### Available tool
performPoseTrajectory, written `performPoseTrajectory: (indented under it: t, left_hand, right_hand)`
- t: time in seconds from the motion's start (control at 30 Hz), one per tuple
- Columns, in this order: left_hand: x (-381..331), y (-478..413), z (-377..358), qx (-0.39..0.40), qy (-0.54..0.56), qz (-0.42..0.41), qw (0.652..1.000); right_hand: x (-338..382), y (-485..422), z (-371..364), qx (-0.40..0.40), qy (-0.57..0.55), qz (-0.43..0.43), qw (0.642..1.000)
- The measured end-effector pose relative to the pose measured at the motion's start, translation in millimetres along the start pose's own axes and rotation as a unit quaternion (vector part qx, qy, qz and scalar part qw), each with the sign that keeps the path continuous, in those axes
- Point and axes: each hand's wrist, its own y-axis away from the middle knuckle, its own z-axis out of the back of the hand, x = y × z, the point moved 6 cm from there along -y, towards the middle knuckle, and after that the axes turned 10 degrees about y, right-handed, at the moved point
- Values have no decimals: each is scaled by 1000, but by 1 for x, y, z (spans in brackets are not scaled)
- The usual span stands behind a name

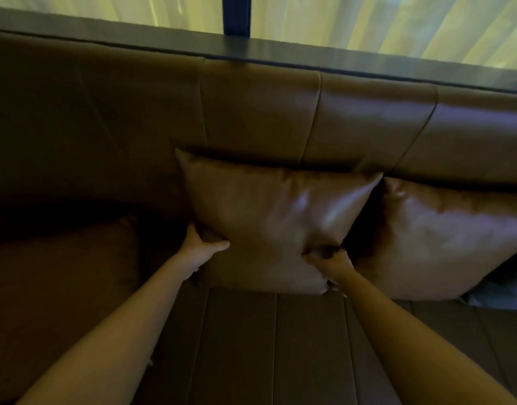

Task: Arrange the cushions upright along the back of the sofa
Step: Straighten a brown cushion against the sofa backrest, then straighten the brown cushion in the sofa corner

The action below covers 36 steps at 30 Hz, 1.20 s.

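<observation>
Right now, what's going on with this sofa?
A person is holding a brown leather cushion with both hands, the left hand on its lower left edge and the right hand near its lower right corner, against the sofa backrest. A second cushion already leans there on its right.

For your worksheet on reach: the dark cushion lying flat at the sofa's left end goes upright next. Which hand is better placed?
Left hand: it holds the centre cushion's left edge, nearest the dark cushion; the right hand is farther.
</observation>
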Motion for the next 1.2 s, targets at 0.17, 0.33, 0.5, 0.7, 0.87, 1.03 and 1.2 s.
performPoseTrajectory:
  t: [0.17,0.33,0.5,0.7,0.87,1.03,1.2]
  left_hand:
    - [-2,36,13,-27,12,-5,1000]
    - [-2,69,65,-71,5,-29,997]
    - [7,88,147,-103,43,-48,993]
    - [46,85,274,-177,56,-34,982]
    - [99,74,369,-169,42,12,985]
    - [143,50,436,-162,44,65,984]
    - [166,12,447,-133,52,84,986]
  right_hand:
    - [18,45,-23,167,81,-12,983]
    - [74,80,-59,226,90,68,968]
    - [132,127,-110,222,103,145,959]
    - [166,171,-216,251,116,145,950]
    - [167,188,-320,238,138,105,956]
    - [161,183,-410,256,81,88,959]
    - [152,160,-460,241,85,87,963]
